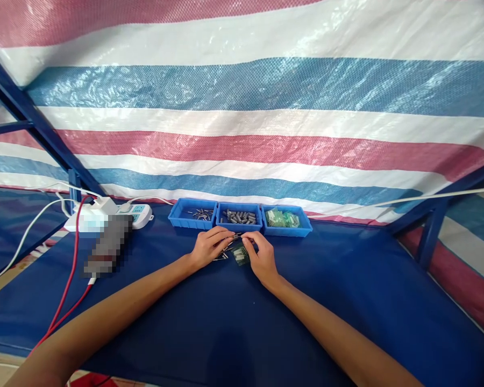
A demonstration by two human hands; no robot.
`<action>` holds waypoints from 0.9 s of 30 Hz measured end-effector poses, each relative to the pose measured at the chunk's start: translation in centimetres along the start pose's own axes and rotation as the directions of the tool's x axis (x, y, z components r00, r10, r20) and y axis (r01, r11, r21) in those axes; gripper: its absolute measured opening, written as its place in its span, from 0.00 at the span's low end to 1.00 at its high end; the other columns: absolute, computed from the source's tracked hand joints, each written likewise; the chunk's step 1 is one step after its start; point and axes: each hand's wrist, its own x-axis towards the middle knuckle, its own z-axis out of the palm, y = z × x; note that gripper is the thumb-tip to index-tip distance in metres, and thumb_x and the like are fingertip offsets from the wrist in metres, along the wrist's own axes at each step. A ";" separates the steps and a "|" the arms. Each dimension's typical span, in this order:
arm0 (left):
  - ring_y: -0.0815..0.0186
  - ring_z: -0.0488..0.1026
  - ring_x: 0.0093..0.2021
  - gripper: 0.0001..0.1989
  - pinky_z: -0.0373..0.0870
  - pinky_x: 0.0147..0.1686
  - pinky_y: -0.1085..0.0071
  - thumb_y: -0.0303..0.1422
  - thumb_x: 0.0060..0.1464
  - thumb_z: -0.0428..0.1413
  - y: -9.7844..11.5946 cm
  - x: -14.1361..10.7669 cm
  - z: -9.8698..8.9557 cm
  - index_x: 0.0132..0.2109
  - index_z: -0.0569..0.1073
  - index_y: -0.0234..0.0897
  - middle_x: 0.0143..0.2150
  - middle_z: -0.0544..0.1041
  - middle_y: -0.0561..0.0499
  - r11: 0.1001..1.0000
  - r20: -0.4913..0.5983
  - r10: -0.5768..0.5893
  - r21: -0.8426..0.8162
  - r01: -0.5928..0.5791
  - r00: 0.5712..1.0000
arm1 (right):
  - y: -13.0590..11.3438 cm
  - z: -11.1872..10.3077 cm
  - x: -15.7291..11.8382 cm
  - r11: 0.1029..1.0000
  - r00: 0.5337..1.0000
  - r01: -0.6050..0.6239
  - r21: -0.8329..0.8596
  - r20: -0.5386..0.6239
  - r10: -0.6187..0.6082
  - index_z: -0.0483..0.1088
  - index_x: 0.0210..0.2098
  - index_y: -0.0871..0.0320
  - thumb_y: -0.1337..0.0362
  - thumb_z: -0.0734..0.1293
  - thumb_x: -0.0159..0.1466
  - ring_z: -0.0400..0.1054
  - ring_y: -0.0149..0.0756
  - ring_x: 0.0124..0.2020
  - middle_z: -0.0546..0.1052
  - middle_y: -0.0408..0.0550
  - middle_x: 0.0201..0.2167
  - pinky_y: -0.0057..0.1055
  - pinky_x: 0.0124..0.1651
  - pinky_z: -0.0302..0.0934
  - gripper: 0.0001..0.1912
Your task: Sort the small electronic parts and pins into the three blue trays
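Note:
My left hand [210, 247] and my right hand [261, 257] meet near the middle of the blue table, fingers pinched from both sides on a small dark metal part [236, 236]. Below the fingertips lie a small greenish clear bag [240, 255] with pale pieces in it and several thin metal pins [221, 257]. Just behind my hands stand three blue trays in a row: the left tray [177, 221] holds thin pins, the middle tray [239, 226] short metal cylinders, the right tray [288, 231] small greenish bags.
On the left are a white power strip [142, 215] with plugs, a pixelated dark object [108, 244] and red cables [73, 269]. A striped plastic sheet [242, 150] hangs behind the blue table [339, 290], between blue metal frames.

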 end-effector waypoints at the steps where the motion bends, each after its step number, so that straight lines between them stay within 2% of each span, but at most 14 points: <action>1: 0.69 0.75 0.38 0.09 0.72 0.36 0.75 0.27 0.57 0.54 0.1 0.0 0.0 0.45 0.75 0.34 0.39 0.77 0.46 1.000 -0.007 -0.006 0.001 0.006 1.000 | 0.0 0.0 0.0 1.000 1.000 -0.003 0.009 0.000 0.003 0.70 0.38 0.56 0.62 0.58 0.67 0.68 0.36 0.37 0.74 0.47 0.36 0.31 0.43 0.60 0.10; 8: 0.70 0.74 0.34 0.09 0.71 0.31 0.77 0.29 0.59 0.53 0.2 0.0 0.0 0.44 0.75 0.34 0.39 0.77 0.45 0.999 0.001 -0.044 -0.005 0.044 0.999 | -0.1 -0.1 0.2 0.999 1.000 -0.017 0.034 0.011 0.016 0.68 0.32 0.57 0.61 0.57 0.67 0.66 0.34 0.34 0.71 0.46 0.31 0.30 0.40 0.60 0.12; 14: 0.71 0.73 0.31 0.10 0.70 0.28 0.77 0.31 0.60 0.52 0.2 0.0 -0.1 0.44 0.74 0.33 0.39 0.77 0.44 0.999 0.009 -0.049 -0.011 0.050 0.999 | -0.4 -0.2 0.2 0.999 0.999 -0.006 0.045 0.032 0.004 0.66 0.30 0.57 0.61 0.54 0.68 0.65 0.34 0.32 0.70 0.45 0.29 0.29 0.37 0.58 0.14; 20: 0.69 0.74 0.34 0.08 0.71 0.31 0.77 0.29 0.58 0.53 0.3 0.1 -0.1 0.44 0.75 0.33 0.38 0.77 0.45 0.999 0.012 -0.052 -0.010 0.052 0.999 | -0.3 0.0 0.0 0.998 0.998 -0.027 0.061 0.060 0.023 0.60 0.26 0.57 0.59 0.51 0.70 0.61 0.32 0.27 0.64 0.42 0.24 0.28 0.33 0.54 0.18; 27: 0.71 0.73 0.30 0.09 0.69 0.28 0.77 0.30 0.60 0.52 0.3 0.2 -0.1 0.44 0.74 0.33 0.38 0.77 0.45 0.998 0.009 -0.054 -0.008 0.054 0.998 | 0.1 0.1 -0.2 0.995 0.994 -0.027 0.093 0.104 0.017 0.56 0.23 0.56 0.57 0.49 0.70 0.57 0.30 0.24 0.61 0.41 0.21 0.27 0.28 0.52 0.21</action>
